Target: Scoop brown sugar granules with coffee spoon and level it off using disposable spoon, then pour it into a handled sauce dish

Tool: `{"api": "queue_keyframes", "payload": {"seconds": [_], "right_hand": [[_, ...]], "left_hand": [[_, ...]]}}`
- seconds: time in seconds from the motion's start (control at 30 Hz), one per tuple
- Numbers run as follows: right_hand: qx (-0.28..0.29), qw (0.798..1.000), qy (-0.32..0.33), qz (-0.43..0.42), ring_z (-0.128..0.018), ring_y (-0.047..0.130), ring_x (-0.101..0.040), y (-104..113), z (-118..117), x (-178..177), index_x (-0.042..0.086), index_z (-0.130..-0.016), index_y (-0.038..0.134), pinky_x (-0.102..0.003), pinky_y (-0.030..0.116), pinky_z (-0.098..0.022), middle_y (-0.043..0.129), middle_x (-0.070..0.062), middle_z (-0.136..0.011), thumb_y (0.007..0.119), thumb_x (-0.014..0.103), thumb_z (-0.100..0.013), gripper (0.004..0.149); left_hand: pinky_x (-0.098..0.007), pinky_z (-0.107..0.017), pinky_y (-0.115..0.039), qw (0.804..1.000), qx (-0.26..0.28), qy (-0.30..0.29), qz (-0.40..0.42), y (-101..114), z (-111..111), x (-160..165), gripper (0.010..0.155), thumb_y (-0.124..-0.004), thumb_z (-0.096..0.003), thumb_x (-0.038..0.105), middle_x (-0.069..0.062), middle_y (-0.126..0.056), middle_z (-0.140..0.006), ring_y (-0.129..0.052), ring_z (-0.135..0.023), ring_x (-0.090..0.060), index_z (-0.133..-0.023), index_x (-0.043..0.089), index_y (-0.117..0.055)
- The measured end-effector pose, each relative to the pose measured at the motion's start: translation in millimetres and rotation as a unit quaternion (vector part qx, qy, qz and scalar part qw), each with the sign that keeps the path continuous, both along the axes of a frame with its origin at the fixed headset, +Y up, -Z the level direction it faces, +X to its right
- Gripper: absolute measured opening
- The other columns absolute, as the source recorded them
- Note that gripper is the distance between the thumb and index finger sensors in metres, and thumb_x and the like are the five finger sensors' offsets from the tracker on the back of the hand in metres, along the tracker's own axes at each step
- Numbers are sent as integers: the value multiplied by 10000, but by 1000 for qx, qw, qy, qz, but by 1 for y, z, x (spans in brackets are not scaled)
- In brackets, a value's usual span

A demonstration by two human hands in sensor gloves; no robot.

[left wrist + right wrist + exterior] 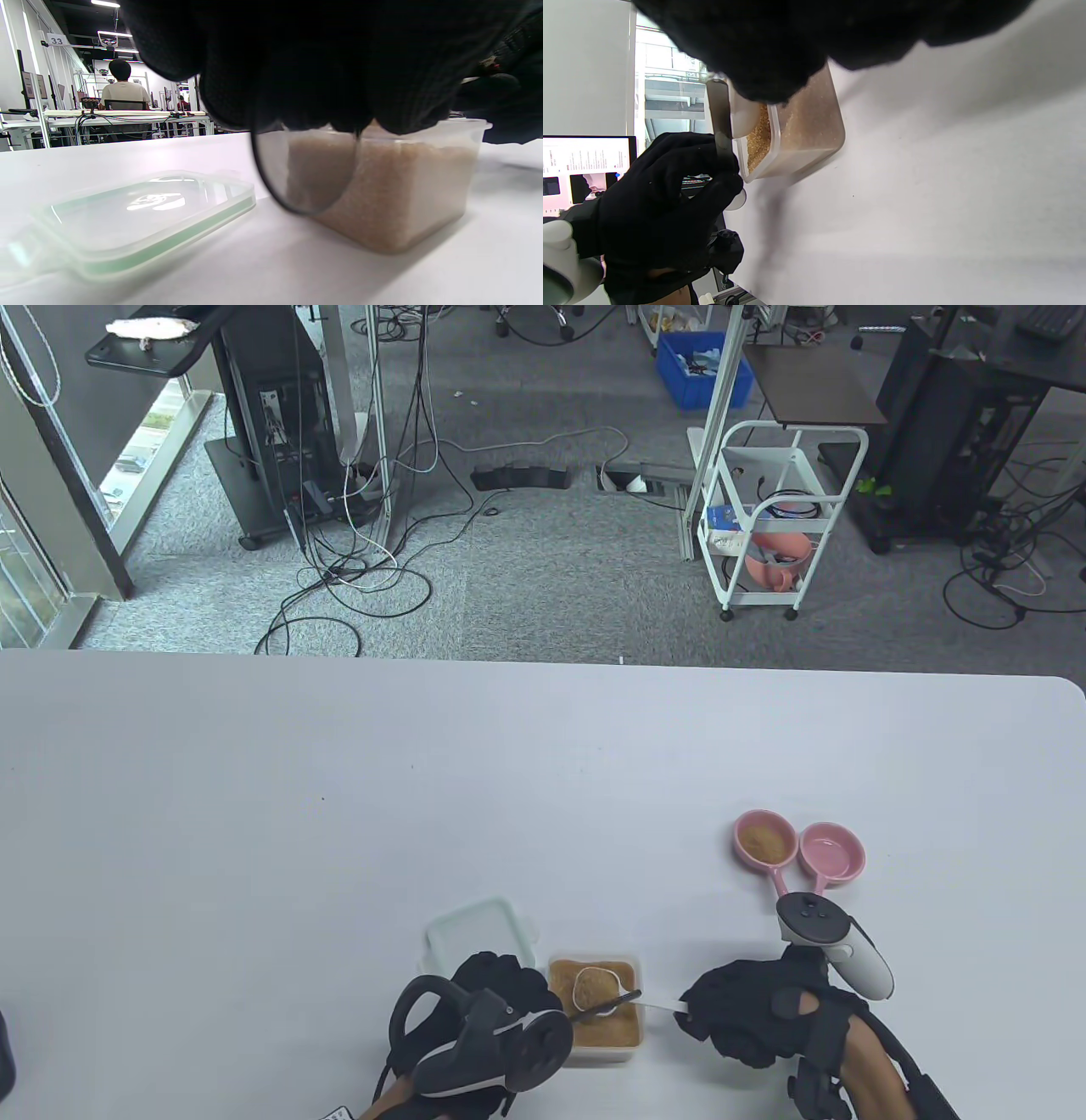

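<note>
A clear tub of brown sugar (612,1037) (403,190) (806,127) stands near the table's front edge. My right hand (704,1010) (780,42) pinches the white handle of the coffee spoon (594,987) (744,118), whose bowl is heaped with sugar just above the tub. My left hand (501,984) (318,63) (666,190) grips the clear disposable spoon (615,1003) (309,178) (720,114); its handle lies across the coffee spoon and its bowl hangs below my fingers. Two pink handled sauce dishes stand at the right: one holds sugar (766,841), the other (831,853) is empty.
The tub's clear lid (479,933) (148,212) lies flat just left of the tub, behind my left hand. Beyond the table's far edge are a cabled floor, a white cart (768,517) and equipment racks.
</note>
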State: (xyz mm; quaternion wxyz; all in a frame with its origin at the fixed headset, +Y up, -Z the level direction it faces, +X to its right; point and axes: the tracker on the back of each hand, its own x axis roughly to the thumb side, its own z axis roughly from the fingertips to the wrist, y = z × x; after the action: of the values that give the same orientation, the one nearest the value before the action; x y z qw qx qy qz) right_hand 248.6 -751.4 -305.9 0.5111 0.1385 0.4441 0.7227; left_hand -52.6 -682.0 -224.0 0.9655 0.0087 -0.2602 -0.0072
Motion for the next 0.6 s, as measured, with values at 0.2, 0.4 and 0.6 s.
{"api": "queue_keyframes", "payload": {"seconds": [0.2,0.4,0.6], "right_hand": [[0,1000,1,0,-92,936,-182,0,0,0,102,-787,918,-454,817,-288,998,28,-368,786,391,-496,431],[0,1000,2,-1,-92,936,-183,0,0,0,101,-786,919,-454,817,-288,998,27,-367,786,391,-496,431],[0,1000,4,-1,-91,936,-182,0,0,0,100,-785,920,-454,817,-287,998,27,-367,786,391,-495,432]], "left_hand": [[-448,-733,-738,1000,-3,6,1,0,-2,-1,404,-878,-386,573,165,-963,-758,-998,-757,-137,-751,407,-924],[-450,-732,-739,1000,-7,12,2,0,-4,-4,405,-876,-387,572,164,-963,-759,-999,-757,-138,-753,406,-924],[-449,-731,-739,1000,-10,19,0,-1,-7,-6,402,-872,-389,572,164,-963,-759,-999,-757,-138,-752,406,-924]]}}
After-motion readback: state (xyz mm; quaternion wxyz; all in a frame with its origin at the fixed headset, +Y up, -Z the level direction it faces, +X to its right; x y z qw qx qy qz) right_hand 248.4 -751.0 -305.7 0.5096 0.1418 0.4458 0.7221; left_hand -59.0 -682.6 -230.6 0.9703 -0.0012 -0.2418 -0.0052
